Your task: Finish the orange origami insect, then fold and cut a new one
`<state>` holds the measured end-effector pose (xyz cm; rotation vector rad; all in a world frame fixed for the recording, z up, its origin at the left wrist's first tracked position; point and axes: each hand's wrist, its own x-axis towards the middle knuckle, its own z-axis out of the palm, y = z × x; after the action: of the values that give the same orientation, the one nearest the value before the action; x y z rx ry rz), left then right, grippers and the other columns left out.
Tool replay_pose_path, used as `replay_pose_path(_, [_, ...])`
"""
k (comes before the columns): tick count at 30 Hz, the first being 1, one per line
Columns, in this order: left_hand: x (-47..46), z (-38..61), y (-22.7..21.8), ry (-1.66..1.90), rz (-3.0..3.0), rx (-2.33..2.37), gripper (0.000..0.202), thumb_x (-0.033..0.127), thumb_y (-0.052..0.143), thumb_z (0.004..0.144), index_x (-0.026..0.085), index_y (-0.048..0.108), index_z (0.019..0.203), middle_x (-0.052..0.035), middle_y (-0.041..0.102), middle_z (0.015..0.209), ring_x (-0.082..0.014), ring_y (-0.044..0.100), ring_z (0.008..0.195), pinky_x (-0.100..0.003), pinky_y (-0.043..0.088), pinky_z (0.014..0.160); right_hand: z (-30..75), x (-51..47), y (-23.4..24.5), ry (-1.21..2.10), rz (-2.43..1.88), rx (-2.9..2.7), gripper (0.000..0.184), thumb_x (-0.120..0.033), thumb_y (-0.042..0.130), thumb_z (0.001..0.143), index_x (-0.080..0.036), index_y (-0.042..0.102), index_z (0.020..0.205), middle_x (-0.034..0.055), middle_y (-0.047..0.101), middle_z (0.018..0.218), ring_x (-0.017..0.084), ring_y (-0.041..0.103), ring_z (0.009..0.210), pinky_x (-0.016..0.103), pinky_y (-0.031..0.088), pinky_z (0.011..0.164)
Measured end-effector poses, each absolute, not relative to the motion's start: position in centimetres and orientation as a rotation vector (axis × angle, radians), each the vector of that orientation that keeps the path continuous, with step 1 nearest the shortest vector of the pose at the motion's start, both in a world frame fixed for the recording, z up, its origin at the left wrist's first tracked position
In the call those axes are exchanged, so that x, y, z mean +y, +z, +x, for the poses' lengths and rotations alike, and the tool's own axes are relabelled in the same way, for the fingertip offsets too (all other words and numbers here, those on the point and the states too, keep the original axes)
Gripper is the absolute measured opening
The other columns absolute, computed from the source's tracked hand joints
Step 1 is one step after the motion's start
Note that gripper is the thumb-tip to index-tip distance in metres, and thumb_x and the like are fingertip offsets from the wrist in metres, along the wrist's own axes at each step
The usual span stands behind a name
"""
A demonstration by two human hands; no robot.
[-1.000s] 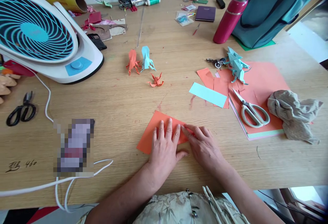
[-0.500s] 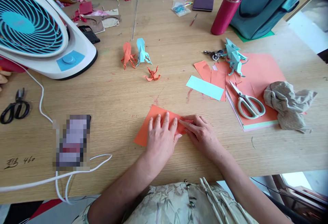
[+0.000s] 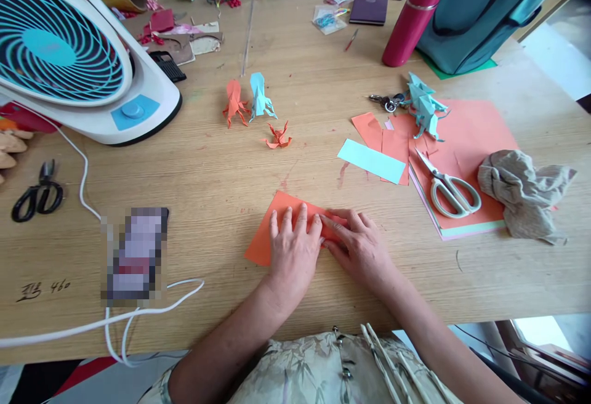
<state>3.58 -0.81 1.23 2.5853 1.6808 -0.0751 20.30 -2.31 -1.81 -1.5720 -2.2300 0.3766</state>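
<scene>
A folded orange paper [image 3: 268, 231] lies on the wooden table [image 3: 221, 176] in front of me. My left hand [image 3: 293, 250] rests flat on it, fingers stretched out side by side. My right hand [image 3: 362, 247] lies beside it with its fingers pressing along the paper's right part, touching the left hand's fingertips. Neither hand grips the sheet; both press it down.
Folded paper insects, orange [image 3: 234, 103], blue [image 3: 261, 96] and small orange [image 3: 278, 137], stand farther back. Right: paper stack [image 3: 466, 139], grey-handled scissors [image 3: 446, 185], blue figure [image 3: 425, 107], cloth [image 3: 524, 194], pink bottle [image 3: 413, 19], teal bag [image 3: 484, 4]. Left: fan [image 3: 69, 59], black scissors [image 3: 37, 191], phone [image 3: 136, 255], white cable [image 3: 138, 311].
My right fingers have slid slightly left along the paper toward the left hand. The left hand stays flat on the sheet. The camera view shifted a little.
</scene>
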Motion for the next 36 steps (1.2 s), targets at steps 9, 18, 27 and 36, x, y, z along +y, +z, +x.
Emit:
replay_pose_path(9, [-1.0, 3.3, 0.1, 0.042, 2.658, 1.699, 0.033, 0.030, 0.051, 0.099, 0.018, 0.065, 0.127, -0.0124, 0.058, 0.146, -0.0376, 0.057, 0.128, -0.063, 0.038, 0.112, 19.5, -1.7, -1.9, 0.350, -1.530, -2.396, 0.043, -0.009, 0.048, 0.096, -0.016, 0.059, 0.138, 0.0150, 0.059, 0.137, 0.026, 0.057, 0.106, 0.040, 0.048, 0.090])
replay_pose_path(18, [-0.9, 3.1, 0.3, 0.075, 2.579, 1.686, 0.034, 0.032, 0.056, 0.098, 0.017, 0.063, 0.128, -0.0103, 0.055, 0.149, -0.0358, 0.054, 0.132, -0.065, 0.032, 0.115, 19.8, -0.9, -3.5, 0.350, -1.417, -2.450, 0.060, -0.007, 0.044, 0.095, -0.018, 0.040, 0.154, 0.0125, 0.050, 0.151, 0.025, 0.055, 0.109, 0.041, 0.048, 0.090])
replay_pose_path(27, [-2.0, 1.8, 0.4, 0.191, 2.590, 1.604, 0.034, 0.031, 0.049, 0.101, 0.018, 0.060, 0.131, -0.0093, 0.052, 0.152, -0.0314, 0.049, 0.138, -0.067, 0.028, 0.116, 18.8, -0.7, -3.1, 0.292, -1.551, -2.400, 0.057, -0.010, 0.054, 0.090, -0.019, 0.052, 0.147, 0.0112, 0.054, 0.147, 0.025, 0.052, 0.095, 0.041, 0.049, 0.084])
replay_pose_path(36, [-5.0, 1.3, 0.0, 0.373, 2.879, 1.296, 0.031, 0.024, 0.046, 0.102, 0.013, 0.062, 0.127, -0.0088, 0.064, 0.139, -0.0242, 0.053, 0.133, -0.050, 0.031, 0.118, 19.2, -0.5, -3.0, 0.285, -1.484, -2.390, 0.055, -0.008, 0.051, 0.090, -0.015, 0.054, 0.144, 0.0135, 0.054, 0.146, 0.025, 0.055, 0.097, 0.039, 0.050, 0.087])
